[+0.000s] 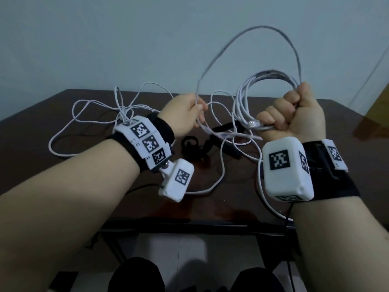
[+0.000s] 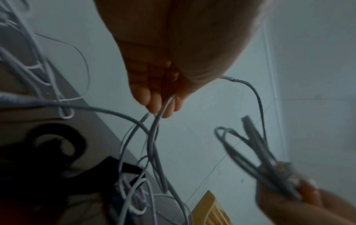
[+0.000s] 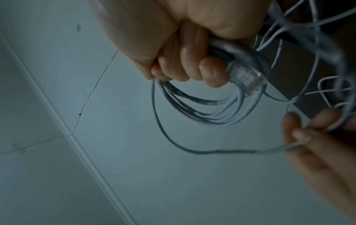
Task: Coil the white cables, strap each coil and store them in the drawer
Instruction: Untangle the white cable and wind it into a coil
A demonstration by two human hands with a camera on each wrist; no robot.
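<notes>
My right hand (image 1: 288, 114) is raised in a fist around a coil of white network cable (image 1: 261, 85), several loops thick. A clear plug (image 3: 246, 76) sticks out beside the little finger. From the fist a long loose loop (image 1: 263, 30) arcs up and over to my left hand (image 1: 189, 110), which pinches the cable (image 2: 159, 112) between thumb and fingers above the table. More white cable (image 1: 88, 114) lies tangled on the dark table behind the left wrist. Black straps (image 1: 195, 146) lie between the hands.
The dark brown table (image 1: 42, 133) stands against a pale wall. A yellow wooden piece of furniture (image 1: 379, 114) stands at the right. A black lead (image 1: 290, 249) hangs down from the right wrist. No drawer shows in any view.
</notes>
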